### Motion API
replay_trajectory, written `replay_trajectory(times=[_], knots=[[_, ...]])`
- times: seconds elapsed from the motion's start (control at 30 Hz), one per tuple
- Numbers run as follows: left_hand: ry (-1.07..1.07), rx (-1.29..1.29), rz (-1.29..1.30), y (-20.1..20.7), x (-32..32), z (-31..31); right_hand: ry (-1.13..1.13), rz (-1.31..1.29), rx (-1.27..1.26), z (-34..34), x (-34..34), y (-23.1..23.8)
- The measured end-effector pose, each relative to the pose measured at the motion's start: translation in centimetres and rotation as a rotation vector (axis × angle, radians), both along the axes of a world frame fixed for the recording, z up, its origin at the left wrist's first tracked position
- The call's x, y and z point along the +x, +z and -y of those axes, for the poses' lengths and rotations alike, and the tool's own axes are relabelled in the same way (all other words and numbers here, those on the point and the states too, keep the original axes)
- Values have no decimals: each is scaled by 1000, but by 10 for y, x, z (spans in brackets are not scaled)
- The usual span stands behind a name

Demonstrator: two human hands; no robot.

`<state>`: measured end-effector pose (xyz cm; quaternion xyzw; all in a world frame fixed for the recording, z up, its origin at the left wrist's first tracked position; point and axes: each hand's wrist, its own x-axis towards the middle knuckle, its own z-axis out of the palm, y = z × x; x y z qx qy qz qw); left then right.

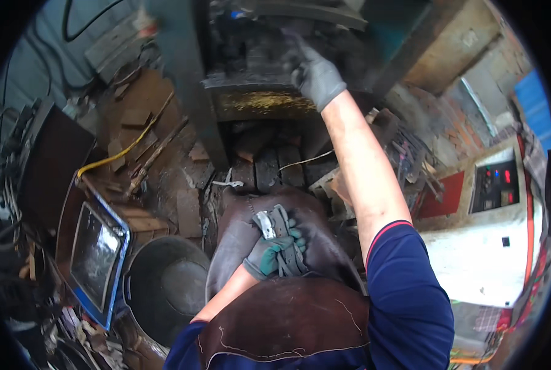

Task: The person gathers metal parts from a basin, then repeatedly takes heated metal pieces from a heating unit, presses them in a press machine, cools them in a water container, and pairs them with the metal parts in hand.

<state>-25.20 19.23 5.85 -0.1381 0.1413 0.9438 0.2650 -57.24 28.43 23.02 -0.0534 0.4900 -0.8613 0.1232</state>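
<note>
My left hand (269,256), in a grey and green work glove, rests over my lap. Its fingers are wrapped round several flat grey metal pieces (281,231), one with a shiny end. Beneath them spreads a dark brown leather apron (226,237). My right hand (321,77), in a grey glove, reaches far forward over the sooty bed (257,79) of a dark machine. Its index finger stretches ahead and the thumb side stands apart; the fingertips blur into the dark. I see nothing held in it.
A black bucket (167,290) stands at the left beside a blue-framed panel (96,259). A control cabinet (472,253) with lit displays is at the right. A machine post (192,80) rises ahead. Bricks, sticks and a yellow hose (118,158) litter the floor.
</note>
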Motion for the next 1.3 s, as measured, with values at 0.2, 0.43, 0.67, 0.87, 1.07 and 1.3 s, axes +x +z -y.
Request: replay_trajectory(times=[0.2,0.43,0.67,0.87,1.07,1.3], knots=[[-55,144,-292,-29,-6,-6,-23,-163,270,-3,108,-36],[-34,130,-103,3,7,-2,482,-459,195,111,194,2],[-53,6,-101,-6,7,10,-121,209,-310,-106,180,-135],[-5,-1,-55,-15,3,-10,-456,226,-628,-248,171,-187],[-4,-29,-27,-10,6,-9,-767,283,-477,-260,174,-176],[0,10,-34,-8,4,-6,-523,214,284,-199,238,-91]])
